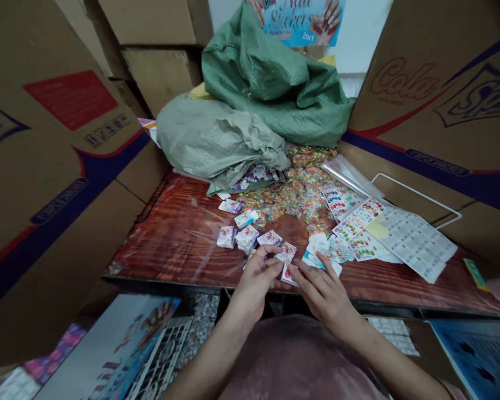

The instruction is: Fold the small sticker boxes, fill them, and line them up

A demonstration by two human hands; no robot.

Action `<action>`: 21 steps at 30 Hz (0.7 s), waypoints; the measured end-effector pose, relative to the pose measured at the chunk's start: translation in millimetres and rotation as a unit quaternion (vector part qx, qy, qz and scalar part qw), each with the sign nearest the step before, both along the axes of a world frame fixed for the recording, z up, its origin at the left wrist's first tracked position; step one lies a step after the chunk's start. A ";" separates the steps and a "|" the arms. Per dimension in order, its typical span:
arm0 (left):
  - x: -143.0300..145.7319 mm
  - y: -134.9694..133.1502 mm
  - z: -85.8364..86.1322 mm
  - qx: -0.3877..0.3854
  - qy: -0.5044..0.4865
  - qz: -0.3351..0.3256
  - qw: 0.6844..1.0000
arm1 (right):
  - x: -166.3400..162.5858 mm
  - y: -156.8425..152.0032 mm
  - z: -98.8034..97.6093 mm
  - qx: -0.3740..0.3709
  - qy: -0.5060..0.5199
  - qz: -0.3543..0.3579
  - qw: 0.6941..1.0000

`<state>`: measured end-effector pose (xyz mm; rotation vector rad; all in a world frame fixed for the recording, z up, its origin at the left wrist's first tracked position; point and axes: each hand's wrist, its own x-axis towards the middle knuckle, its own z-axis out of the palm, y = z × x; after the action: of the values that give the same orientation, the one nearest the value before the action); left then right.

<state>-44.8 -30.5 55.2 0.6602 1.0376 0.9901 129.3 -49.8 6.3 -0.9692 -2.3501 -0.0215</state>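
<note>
White packet (288,251), hands (254,279) angled inward, fingers (312,273) bent

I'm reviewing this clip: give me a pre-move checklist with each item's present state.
1. Both hands at the box: ok; left hand and right hand meet there.
2. Box firmly gripped: cannot tell; the hands partly hide it.
3. Loose cards near the right hand: ok, just beyond it.
4. Other boxes in a neat row: not ok; they lie at mixed angles left of the held area.
5. Colourful bits clear of the hands: ok; they are spread farther back.
6. Grey sack closed: not ok; its contents show at the mouth.
</note>
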 end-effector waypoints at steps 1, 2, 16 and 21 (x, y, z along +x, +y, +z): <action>-2.8 0.2 2.5 0.006 0.009 -0.011 1.000 | 0.0 1.6 -1.4 0.006 0.012 0.007 1.000; -6.4 2.1 4.5 0.017 0.023 -0.026 0.999 | 0.2 4.0 -2.4 0.011 0.032 0.014 0.999; -82.4 172.0 -29.9 0.167 0.682 -0.147 0.697 | 6.2 39.3 -1.5 -0.075 0.256 -0.144 0.953; -74.5 183.0 -40.8 0.144 0.715 -0.189 0.658 | 8.9 42.8 -6.0 -0.108 0.258 -0.119 0.953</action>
<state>-119.3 152.5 14.4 1.9969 1.9589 0.0424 138.1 -7.0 0.3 -1.1923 -1.7720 0.3599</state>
